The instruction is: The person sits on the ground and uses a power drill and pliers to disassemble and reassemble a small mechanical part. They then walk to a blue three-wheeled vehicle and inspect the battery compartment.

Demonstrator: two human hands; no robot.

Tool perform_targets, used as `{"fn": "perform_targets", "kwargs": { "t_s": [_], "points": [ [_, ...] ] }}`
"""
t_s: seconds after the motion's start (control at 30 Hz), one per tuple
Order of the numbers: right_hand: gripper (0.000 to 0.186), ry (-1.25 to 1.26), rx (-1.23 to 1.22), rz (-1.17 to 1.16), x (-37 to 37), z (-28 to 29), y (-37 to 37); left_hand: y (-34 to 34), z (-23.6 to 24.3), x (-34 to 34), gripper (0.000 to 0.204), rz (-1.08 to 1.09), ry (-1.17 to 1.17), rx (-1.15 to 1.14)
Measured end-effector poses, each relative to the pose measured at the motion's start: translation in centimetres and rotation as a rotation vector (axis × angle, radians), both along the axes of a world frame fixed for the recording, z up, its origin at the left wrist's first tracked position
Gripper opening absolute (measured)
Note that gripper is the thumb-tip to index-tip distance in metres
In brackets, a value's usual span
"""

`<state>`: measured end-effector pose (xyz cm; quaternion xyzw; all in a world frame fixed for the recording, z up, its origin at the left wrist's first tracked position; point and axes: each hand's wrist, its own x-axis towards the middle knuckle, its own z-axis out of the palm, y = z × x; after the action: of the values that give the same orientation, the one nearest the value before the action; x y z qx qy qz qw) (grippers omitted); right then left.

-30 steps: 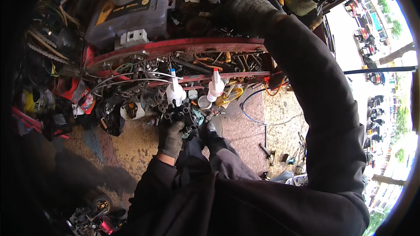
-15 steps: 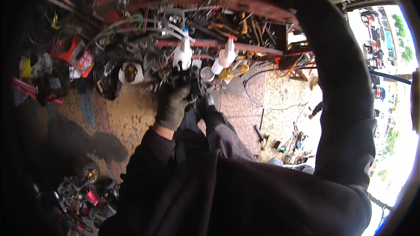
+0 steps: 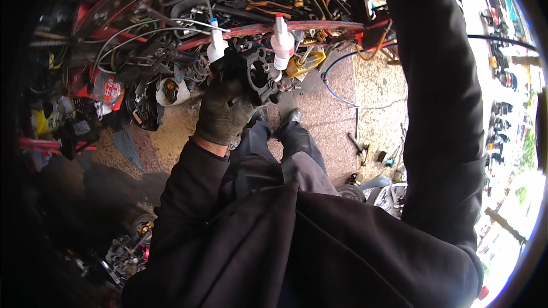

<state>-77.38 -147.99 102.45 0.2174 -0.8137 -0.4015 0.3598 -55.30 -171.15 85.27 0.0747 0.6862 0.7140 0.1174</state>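
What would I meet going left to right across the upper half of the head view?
Red packet → white container → gloved left hand holding a dark metal part → white bottle with red tip → yellow looped object → blue hose → dark right sleeve → row of parked vehicles.
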Motion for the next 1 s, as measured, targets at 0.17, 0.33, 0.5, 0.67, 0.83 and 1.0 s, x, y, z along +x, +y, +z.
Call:
{"fn": "perform_targets", "kwargs": {
  "t_s": [0.17,0.33,0.5,0.67,0.83,1.0],
  "points": [
    [0.013,-0.729,-1.308,0.598,15.1,-4.4,6.5,5.7,0.8,0.1,0.048,0.004,-0.416,0.628],
    [0.011,-0.94,-1.902,0.329,26.4,-10.4,11.8,13.6,1.5,1.3,0.057,-0.138,-0.541,0.796],
    [0.015,-0.813,-2.039,0.211,33.9,-12.3,20.8,23.5,1.6,4.4,0.054,-0.251,-0.651,0.664],
    [0.018,-0.641,-2.107,0.156,39.8,-12.9,29.5,34.0,2.1,7.5,0.048,-0.35,-0.645,0.545],
    [0.017,-0.46,-2.028,0.003,45.1,-12.4,36.3,43.4,2.8,10.5,0.038,-0.46,-0.691,0.458],
    [0.013,-0.293,-2.054,-0.093,48.8,-12.1,40.8,50.0,2.5,12.3,0.04,-0.593,-0.746,0.407]
  ]
}}
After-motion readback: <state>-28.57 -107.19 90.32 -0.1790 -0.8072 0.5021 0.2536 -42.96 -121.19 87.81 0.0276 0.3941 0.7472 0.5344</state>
